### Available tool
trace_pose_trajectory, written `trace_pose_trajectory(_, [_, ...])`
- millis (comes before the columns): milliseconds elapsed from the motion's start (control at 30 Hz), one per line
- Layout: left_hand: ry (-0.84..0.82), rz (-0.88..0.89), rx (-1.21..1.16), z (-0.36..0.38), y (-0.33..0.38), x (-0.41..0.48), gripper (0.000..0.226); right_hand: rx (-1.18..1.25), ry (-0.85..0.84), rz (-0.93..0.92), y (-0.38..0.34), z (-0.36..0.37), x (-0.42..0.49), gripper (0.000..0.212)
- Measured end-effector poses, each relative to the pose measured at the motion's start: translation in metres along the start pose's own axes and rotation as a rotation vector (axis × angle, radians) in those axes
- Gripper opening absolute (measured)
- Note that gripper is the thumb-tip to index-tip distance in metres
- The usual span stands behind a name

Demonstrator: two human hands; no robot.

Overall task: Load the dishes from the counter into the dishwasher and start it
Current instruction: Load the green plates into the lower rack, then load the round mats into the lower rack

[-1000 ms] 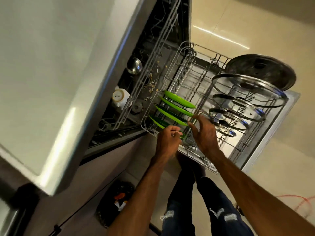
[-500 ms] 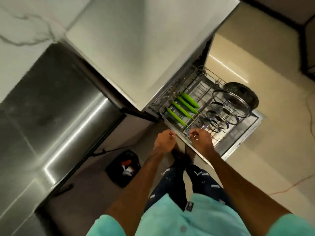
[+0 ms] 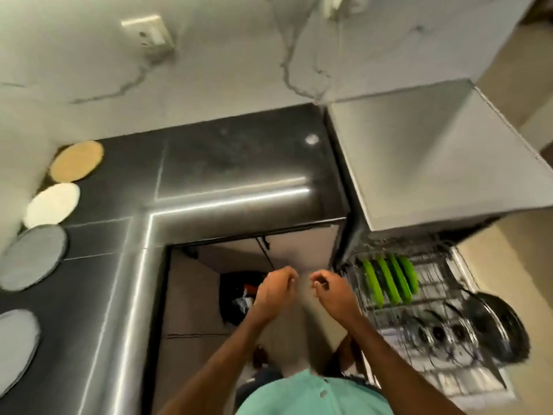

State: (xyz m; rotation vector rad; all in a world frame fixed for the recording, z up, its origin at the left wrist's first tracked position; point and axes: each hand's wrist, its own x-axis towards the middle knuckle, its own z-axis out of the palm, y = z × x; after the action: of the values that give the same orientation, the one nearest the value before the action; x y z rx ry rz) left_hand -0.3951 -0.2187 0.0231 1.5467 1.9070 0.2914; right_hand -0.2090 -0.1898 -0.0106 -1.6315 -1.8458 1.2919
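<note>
The dark counter [image 3: 233, 163] fills my view from 8 round to 12 o'clock. The dishwasher [image 3: 434, 163] stands at 2 o'clock, with its lower rack [image 3: 434, 272] pulled out toward 4 o'clock. In that rack a dark pan [image 3: 502, 327] sits at the far end, a row of glass lids [image 3: 437, 332] stands beside it, and four green plates [image 3: 386, 280] stand on edge nearest the machine.

What remains to load lies on the counter at 9 o'clock, well apart from me. In a line there are a tan plate [image 3: 76, 161], a white plate [image 3: 52, 206], a grey plate [image 3: 33, 256] and a pale plate [image 3: 15, 351] cut off by the frame edge. All four lie flat, each just beside the next.

I judge them stiff, fairly light and breakable, with a smooth surface that could slip if wet. Lying flat they give me no edge to pinch, so I would slide fingers under the rim on the side nearest me, set my thumb on top, and carry one at a time or a small stack with both hands.

My left grip [image 3: 275, 292] and right grip [image 3: 332, 292] hang close together at 6 o'clock, over the gap below the counter. Both have loosely curled fingers and hold nothing. The frame is blurred, so finer detail of the fingers is unclear.
</note>
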Motion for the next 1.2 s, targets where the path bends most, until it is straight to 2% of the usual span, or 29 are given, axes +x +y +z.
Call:
trace_pose_trajectory(100, [0.167,0.019,-0.022,-0.046,-0.038,-0.014,0.02,-0.009,-0.013,-0.106,-0.043,0.033,0.027,0.028])
trace_pose_trajectory(233, [0.323,-0.062,-0.034,-0.112,-0.097,-0.029,0.023,-0.004,-0.067,-0.181,-0.119,0.082,0.045,0.017])
trace_pose_trajectory(500, [0.506,-0.29,-0.135,-0.209,-0.182,-0.063,0.03,-0.045,-0.142,-0.358,-0.246,0.159,0.059,0.023])
trace_pose_trajectory(633, [0.603,-0.377,-0.193,-0.227,-0.211,-0.078,0.027,-0.068,-0.251,-0.415,-0.278,0.191,0.073,0.023])
trace_pose_trajectory(1000, [0.658,-0.574,-0.301,-0.254,-0.249,-0.067,0.025,-0.058,-0.468,-0.458,-0.319,0.231,0.146,0.027])
trace_pose_trajectory(1200, [0.752,-0.747,-0.372,-0.25,-0.264,-0.074,0.019,-0.147,-0.605,-0.58,-0.348,0.262,0.174,0.023])
